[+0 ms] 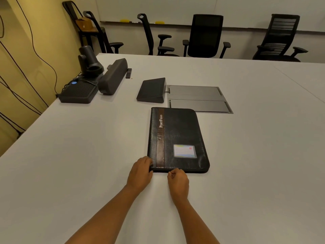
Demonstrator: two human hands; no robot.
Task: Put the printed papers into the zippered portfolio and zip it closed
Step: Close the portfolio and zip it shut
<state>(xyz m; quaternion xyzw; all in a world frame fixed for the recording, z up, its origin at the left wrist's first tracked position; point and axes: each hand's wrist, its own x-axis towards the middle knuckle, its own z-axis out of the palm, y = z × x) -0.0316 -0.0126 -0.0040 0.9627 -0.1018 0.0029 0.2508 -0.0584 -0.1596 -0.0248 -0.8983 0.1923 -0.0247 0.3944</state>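
A black zippered portfolio (181, 136) lies flat and folded shut on the white table (79, 164), with a brown strip, the word "PortFolio" and a small card window on its cover. My left hand (140, 173) grips its near left corner, fingers curled over the edge. At the portfolio's near edge my right hand (178, 182) pinches a small metal zipper pull. No printed papers are in view.
Beyond the portfolio sit a dark wedge-shaped console (152, 90) and a grey hatch (197, 98) set into the tabletop. At the far left stand a camera (88, 60), a speaker bar (113, 76) and a black box (79, 92). Office chairs (205, 36) line the far side.
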